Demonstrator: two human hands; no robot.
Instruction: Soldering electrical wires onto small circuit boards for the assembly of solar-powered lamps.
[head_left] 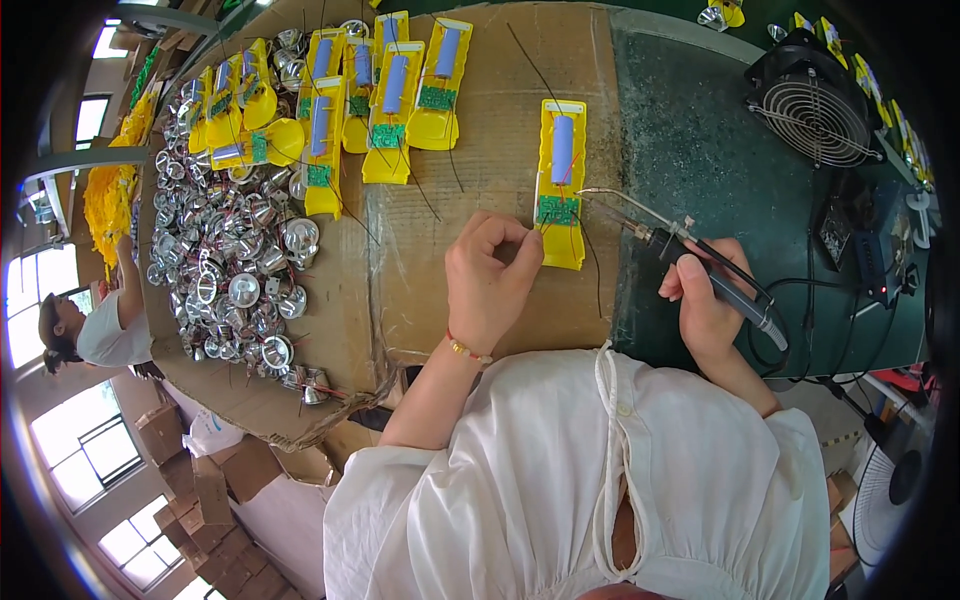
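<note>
On the cardboard in front of me lies a yellow plastic housing (pixel 546 188) with a blue-purple cylindrical battery (pixel 563 150), a green circuit board (pixel 558 211) and thin red and black wires. My left hand (pixel 492 265) is closed in a pinch at the housing's left edge, beside the board; whatever is between its fingertips is too small to make out. A soldering iron (pixel 715 280) with a thin metal guide tube (pixel 640 208) is gripped in my right hand (pixel 708 305). The tips of the iron and tube point left, close to the board's right side.
Several similar yellow housings (pixel 395 95) lie at the far left, next to a heap of shiny reflector cups (pixel 235 270). A black fan with a wire grille (pixel 815 115) stands at the far right. Black cables (pixel 810 320) run over the green mat (pixel 690 130). Another person (pixel 110 325) is at left.
</note>
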